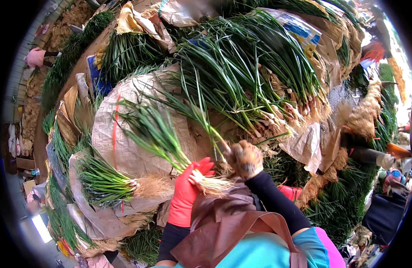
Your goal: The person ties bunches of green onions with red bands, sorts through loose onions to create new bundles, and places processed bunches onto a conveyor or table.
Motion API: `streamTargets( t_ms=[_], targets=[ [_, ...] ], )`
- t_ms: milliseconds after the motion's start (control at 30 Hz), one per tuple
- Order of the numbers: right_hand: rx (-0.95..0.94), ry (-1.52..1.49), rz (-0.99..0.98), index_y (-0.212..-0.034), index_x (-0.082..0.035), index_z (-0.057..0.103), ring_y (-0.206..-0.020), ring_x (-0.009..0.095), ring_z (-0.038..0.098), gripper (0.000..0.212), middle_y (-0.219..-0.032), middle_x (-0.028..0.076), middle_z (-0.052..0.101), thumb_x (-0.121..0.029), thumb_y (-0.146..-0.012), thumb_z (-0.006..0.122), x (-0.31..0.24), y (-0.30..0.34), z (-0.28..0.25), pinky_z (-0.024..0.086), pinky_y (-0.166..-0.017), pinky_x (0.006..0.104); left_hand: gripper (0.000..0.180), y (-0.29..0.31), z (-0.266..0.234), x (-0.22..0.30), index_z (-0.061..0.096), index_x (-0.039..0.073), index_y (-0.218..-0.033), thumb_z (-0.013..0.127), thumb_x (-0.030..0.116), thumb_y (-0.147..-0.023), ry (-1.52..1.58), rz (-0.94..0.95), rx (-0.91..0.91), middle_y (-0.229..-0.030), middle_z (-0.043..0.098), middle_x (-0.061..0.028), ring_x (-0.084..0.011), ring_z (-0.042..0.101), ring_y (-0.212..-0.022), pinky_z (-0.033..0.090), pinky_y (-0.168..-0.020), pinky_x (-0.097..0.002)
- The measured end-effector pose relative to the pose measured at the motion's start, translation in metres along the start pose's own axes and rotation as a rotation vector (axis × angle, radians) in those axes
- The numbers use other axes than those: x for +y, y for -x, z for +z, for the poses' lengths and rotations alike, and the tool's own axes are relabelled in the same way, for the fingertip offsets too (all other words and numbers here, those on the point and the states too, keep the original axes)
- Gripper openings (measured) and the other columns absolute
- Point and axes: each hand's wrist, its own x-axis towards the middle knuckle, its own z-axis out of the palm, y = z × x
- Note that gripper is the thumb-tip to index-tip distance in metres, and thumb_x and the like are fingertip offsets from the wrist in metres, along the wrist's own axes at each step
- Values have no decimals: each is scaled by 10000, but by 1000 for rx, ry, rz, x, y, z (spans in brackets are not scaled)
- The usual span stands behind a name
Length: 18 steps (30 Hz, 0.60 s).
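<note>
My left hand, in a red glove, is closed round a small bunch of green onions. The leaves point up and left, and the pale roots hang out past the fingers. Close beside it my right hand, in a soiled, patterned glove, is closed at the root end of a few loose green onions. Its fingertips are partly hidden. A tied-looking bundle of green onions lies at the left, roots toward my left hand. Beyond my hands spreads a large heap of green onions, roots toward the right.
A woven sack with a red strip lies under the work at the left. More green onions and crumpled sacks surround it. A pale sheet lies at the right. A person in pink is at the far left.
</note>
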Motion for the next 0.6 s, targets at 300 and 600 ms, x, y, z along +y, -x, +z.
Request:
streamTargets(
  t_ms=[300,600],
  targets=[
    [-317,-1178,705,-993,-38,583,-719,128,507,325,-830,24,556,-321,-838,547,-15,-10,17,415,-633,257,169,-11,-20,-21,547,77,-913,477,230,-899,112,-110,-187,-1047,568,-124,-240,568,-881,480,-811,-414],
    [-163,-962,828,-813,-35,611,-630,96,522,231,-727,20,606,-264,-805,642,-13,-15,32,429,-569,266,150,-15,2,-15,543,77,-867,519,225,-873,23,-36,-110,-902,569,-98,-179,523,-738,448,-667,-341]
  ],
)
